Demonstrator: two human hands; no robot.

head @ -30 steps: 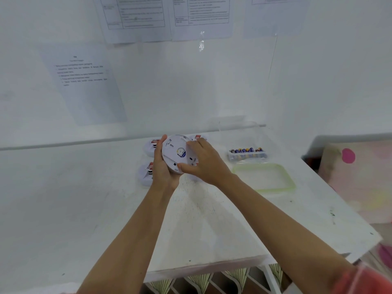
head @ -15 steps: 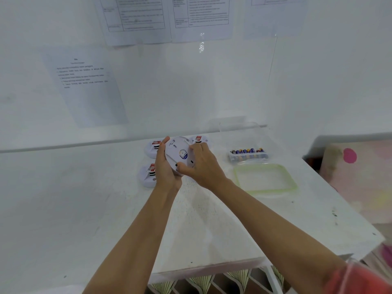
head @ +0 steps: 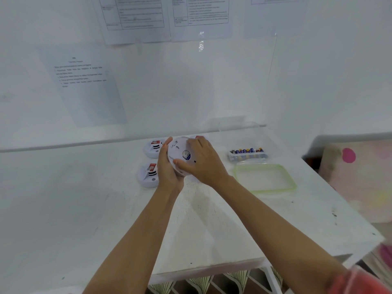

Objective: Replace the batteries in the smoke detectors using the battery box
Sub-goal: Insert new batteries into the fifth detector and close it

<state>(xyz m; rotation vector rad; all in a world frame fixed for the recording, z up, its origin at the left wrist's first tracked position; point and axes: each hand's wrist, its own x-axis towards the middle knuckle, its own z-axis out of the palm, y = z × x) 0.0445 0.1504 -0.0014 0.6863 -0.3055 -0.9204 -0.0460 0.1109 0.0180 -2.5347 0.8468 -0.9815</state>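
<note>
One round white smoke detector (head: 180, 154) is lifted clear of the tabletop (head: 212, 219), tilted so that its flat side with a small round label faces the camera. Two hands have it. The left hand (head: 167, 170) cups its left edge, with the thumb lying up along the rim and the fingers hidden behind. The right hand (head: 203, 164) spreads over its right half, thumb pressed on the lower face and fingers curled over the upper edge.

Three more smoke detectors lie on the tabletop. One (head: 152, 148) is just left of the held one. A second (head: 148, 175) is left and a little nearer the camera. Of the third (head: 199, 137), only a red label shows behind the right hand's fingers.

To the right of the held detector, well apart from it, stands one clear battery box (head: 248, 158), open. Inside it is a single row of batteries (head: 247, 151), too blurred to count. One green-rimmed lid (head: 265, 177) lies flat just in front of the box, right of the held detector.

Above and behind the detector, four printed sheets hang on the white wall: three along the top (head: 135, 18) and one lower to the left (head: 84, 88).
</note>
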